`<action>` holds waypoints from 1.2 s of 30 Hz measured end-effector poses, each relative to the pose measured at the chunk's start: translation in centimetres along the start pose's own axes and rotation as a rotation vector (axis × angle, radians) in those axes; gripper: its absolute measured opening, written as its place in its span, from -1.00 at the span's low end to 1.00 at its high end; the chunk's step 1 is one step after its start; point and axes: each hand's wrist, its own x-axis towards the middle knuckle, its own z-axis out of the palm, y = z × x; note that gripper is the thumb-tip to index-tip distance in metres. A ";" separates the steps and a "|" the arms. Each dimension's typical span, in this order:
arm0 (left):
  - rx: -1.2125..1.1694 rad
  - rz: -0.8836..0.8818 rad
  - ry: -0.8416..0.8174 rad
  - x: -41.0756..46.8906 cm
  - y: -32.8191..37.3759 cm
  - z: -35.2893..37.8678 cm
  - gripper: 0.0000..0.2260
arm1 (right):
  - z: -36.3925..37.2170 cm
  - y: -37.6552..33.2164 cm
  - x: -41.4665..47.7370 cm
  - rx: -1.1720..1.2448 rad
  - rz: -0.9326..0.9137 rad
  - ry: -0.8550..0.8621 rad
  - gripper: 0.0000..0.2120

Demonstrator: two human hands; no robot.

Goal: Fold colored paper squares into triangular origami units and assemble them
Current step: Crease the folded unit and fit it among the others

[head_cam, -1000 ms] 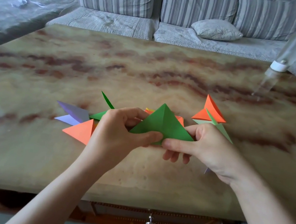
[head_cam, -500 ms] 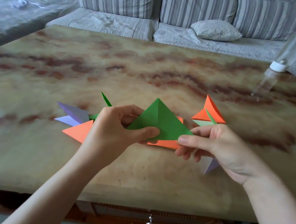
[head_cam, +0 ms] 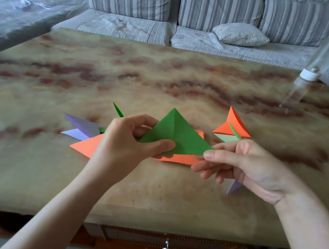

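A dark green folded paper triangle (head_cam: pixel 176 133) is held above the marble table (head_cam: pixel 166 77), apex up. My left hand (head_cam: pixel 127 140) grips its lower left part between thumb and fingers. My right hand (head_cam: pixel 245 164) pinches its right corner between thumb and index finger. Under the triangle lies an orange paper sheet (head_cam: pixel 177 158). To the left sit an orange unit (head_cam: pixel 88 145), a purple unit (head_cam: pixel 82 128) and a green tip (head_cam: pixel 117 110). At the right stands an orange and light green assembled unit (head_cam: pixel 232 127). A purple corner (head_cam: pixel 234 187) shows below my right hand.
A clear plastic bottle with a white cap (head_cam: pixel 310 73) hangs blurred at the table's far right. A striped sofa (head_cam: pixel 176 9) with a grey cushion (head_cam: pixel 240 33) stands behind the table. A drawer handle (head_cam: pixel 166 246) shows under the front edge.
The green triangle has lifted slightly and tilted. My right hand has slid outward from the triangle's bottom edge to its right corner, uncovering the orange sheet beneath. My left hand stays put.
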 end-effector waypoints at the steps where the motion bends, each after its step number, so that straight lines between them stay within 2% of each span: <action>1: -0.004 0.001 0.002 0.0 0.0 0.0 -0.84 | 0.0 0.0 0.0 -0.004 -0.001 0.029 -0.86; 6: -0.035 0.002 0.008 0.0 0.0 0.1 -0.84 | 0.1 0.1 0.0 0.007 -0.009 0.117 -0.93; 16: -0.044 -0.016 0.036 0.1 0.3 -0.2 -0.82 | -0.4 -0.4 -0.4 0.037 0.034 -0.027 -0.73; 20: -0.003 -0.016 0.031 0.1 0.1 -0.2 -0.81 | -0.5 -0.4 -0.5 -0.026 0.039 -0.036 -0.73; 27: -0.032 -0.023 -0.001 0.1 0.2 -0.3 -0.81 | 0.5 -0.5 -0.1 -0.139 -0.184 0.192 -0.62; 33: 0.117 0.031 -0.028 -0.3 -0.2 0.9 -0.76 | 3.0 0.4 1.2 -0.119 -0.236 0.196 -0.79; 36: 0.115 0.029 -0.033 -0.4 -0.2 0.9 -0.77 | 2.9 0.5 1.3 -0.081 -0.231 0.185 -0.81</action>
